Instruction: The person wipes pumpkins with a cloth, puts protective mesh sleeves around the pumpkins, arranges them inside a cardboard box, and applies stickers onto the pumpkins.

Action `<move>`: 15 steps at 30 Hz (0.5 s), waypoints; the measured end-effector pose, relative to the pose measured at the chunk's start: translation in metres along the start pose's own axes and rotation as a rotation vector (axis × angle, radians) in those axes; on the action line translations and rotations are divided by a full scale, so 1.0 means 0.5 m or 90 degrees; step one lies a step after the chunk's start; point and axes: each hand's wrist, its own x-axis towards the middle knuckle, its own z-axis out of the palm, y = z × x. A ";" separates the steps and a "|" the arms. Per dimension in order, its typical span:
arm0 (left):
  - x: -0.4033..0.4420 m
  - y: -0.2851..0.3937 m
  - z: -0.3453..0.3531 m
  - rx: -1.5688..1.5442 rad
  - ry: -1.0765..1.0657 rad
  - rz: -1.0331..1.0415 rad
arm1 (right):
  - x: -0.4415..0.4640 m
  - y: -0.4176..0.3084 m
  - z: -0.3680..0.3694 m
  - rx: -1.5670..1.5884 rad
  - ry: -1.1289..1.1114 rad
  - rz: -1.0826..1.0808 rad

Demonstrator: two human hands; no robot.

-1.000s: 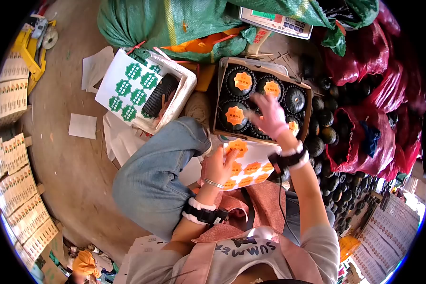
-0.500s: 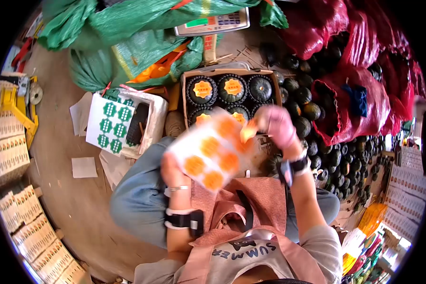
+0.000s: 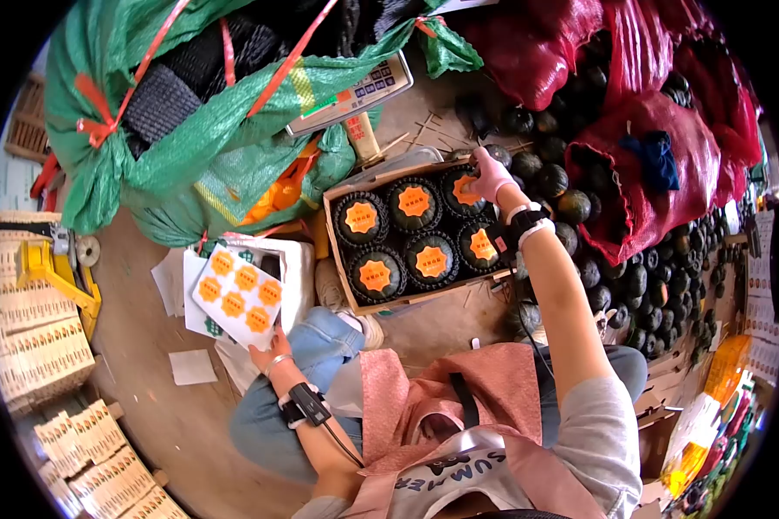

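My left hand (image 3: pixel 273 350) is closed on the lower edge of a white sheet of orange stickers (image 3: pixel 233 304), above a white sheet of green stickers (image 3: pixel 196 322). My right hand (image 3: pixel 492 177), in a pink glove, is at the far right corner of an open carton (image 3: pixel 381 305). Its fingers are apart and touch the far right dark green pumpkin (image 3: pixel 452 192), partly covering its orange sticker (image 3: pixel 465 191). Several pumpkins sit in black padded cups in the carton, in two rows. An orange sticker (image 3: pixel 431 261) shows on each one.
Loose pumpkins (image 3: pixel 574 206) and red mesh sacks (image 3: pixel 649 164) lie to the right. A green sack (image 3: pixel 234 112) and a scale (image 3: pixel 363 95) are at the back. A white foam box (image 3: pixel 299 275) stands left of the carton, with stacked cartons (image 3: pixel 39 320) farther left.
The sticker sheet moved left and down, away from the carton, with my left hand. My right hand carried a loose sticker to the far right pumpkin, which now bears one. The view also shifted.
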 end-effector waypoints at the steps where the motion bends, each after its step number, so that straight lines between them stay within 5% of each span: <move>1: -0.015 0.009 0.009 -0.004 0.019 -0.027 | -0.006 -0.005 -0.001 -0.014 -0.005 0.003; 5: -0.042 0.006 0.011 0.221 -0.097 0.037 | -0.023 -0.037 -0.008 -0.148 0.010 -0.073; 8: -0.115 0.003 0.016 0.219 -0.206 0.009 | -0.036 -0.074 -0.010 -0.195 0.047 -0.009; 9: -0.188 -0.035 0.037 0.335 -0.233 0.179 | -0.018 -0.063 0.012 -0.172 0.029 -0.012; 10: -0.262 -0.074 0.057 0.448 -0.223 0.357 | -0.026 -0.078 0.002 -0.127 -0.149 0.033; 12: -0.268 -0.135 0.042 0.772 -0.471 0.710 | -0.052 -0.041 0.056 -0.087 0.104 -0.087; 13: -0.261 -0.178 0.028 0.934 -0.650 0.877 | -0.063 -0.038 0.056 -0.075 0.102 -0.075; 15: -0.302 -0.274 0.019 1.077 -0.915 0.938 | -0.116 -0.046 0.017 0.037 0.107 -0.143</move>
